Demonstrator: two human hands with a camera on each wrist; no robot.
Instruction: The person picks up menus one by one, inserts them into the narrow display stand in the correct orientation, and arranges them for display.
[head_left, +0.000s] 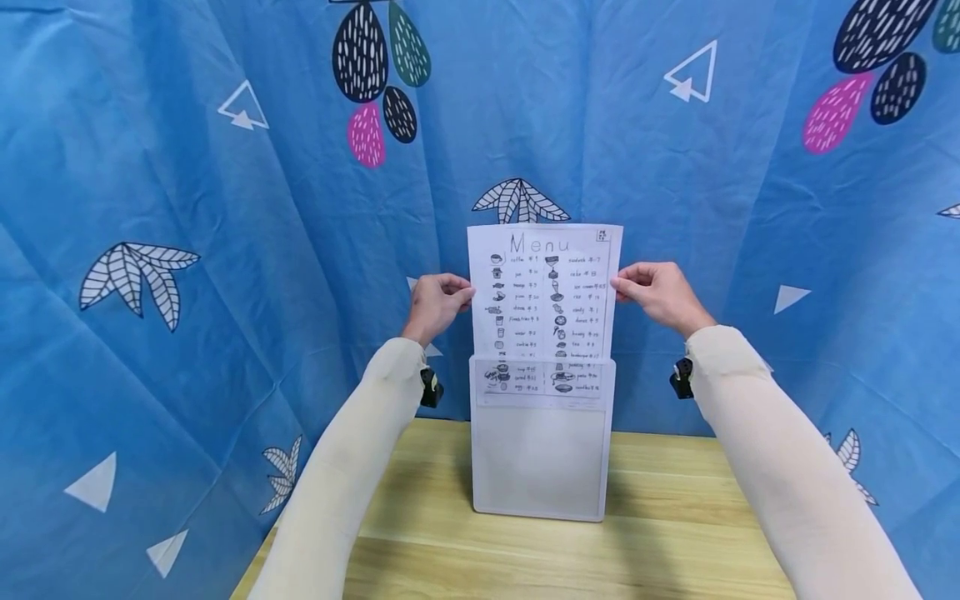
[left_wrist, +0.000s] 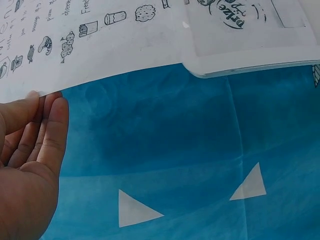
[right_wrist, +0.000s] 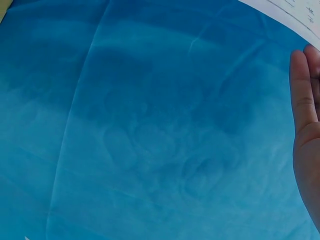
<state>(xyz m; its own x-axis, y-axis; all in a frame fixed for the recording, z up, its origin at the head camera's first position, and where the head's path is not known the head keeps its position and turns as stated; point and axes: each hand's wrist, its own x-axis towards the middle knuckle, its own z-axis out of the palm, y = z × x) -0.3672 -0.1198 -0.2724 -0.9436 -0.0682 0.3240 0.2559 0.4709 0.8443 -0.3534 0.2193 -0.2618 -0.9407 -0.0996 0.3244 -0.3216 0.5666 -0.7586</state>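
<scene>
A white paper menu with small drawings and prices stands upright in the head view. Its lower part sits inside a clear sign holder with a pale frame, upright on the table. My left hand pinches the menu's left edge between thumb and fingers, seen also in the left wrist view, where the thumb lies on the sheet's edge. At the right edge, my right hand pinches the paper at about the same height. Only part of that hand shows in the right wrist view, beside the sheet's corner.
A wooden table carries the holder. Blue patterned cloth hangs behind it and along both sides, close to the table's back edge. A small black wrist camera sits on the left sleeve, another on the right.
</scene>
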